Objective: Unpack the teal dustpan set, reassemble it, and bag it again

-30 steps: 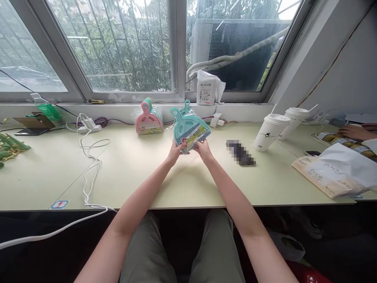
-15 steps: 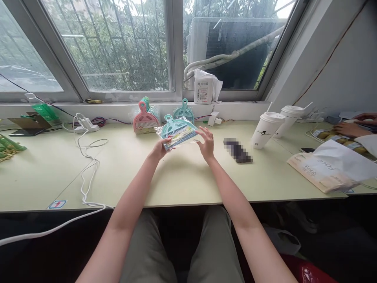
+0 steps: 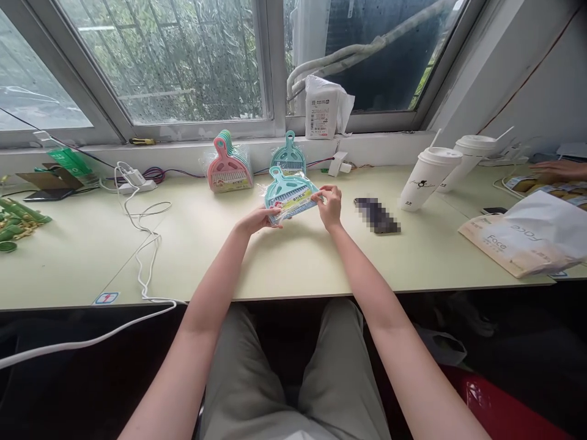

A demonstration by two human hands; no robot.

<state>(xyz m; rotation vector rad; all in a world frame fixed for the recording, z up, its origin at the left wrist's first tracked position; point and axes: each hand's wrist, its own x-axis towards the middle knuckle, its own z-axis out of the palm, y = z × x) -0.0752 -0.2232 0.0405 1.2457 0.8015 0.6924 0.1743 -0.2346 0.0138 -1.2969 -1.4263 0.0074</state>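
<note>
A teal mini dustpan and brush set (image 3: 293, 194) in clear plastic wrap is held above the desk, its handle pointing away from me. My left hand (image 3: 260, 220) is closed on its lower left corner. At the right edge, the fingers of my right hand (image 3: 329, 205) pinch the wrap. Just behind it, another teal dustpan set (image 3: 288, 154) leans against the wall below the window. To its left stands a row of wrapped dustpan sets, with a pink dustpan set (image 3: 228, 171) at the front.
White cups with straws (image 3: 428, 180) stand at the right, near a blurred dark object (image 3: 376, 215) and a tissue pack (image 3: 513, 235). White cables (image 3: 149, 256) run down the desk's left side. Another person's hand (image 3: 562, 170) shows at far right. A white package (image 3: 323, 110) sits on the sill.
My right hand has gone from loosely spread fingers to a pinch on the wrap's right edge. The dustpan set is turned to face me more. The camera view has tilted down.
</note>
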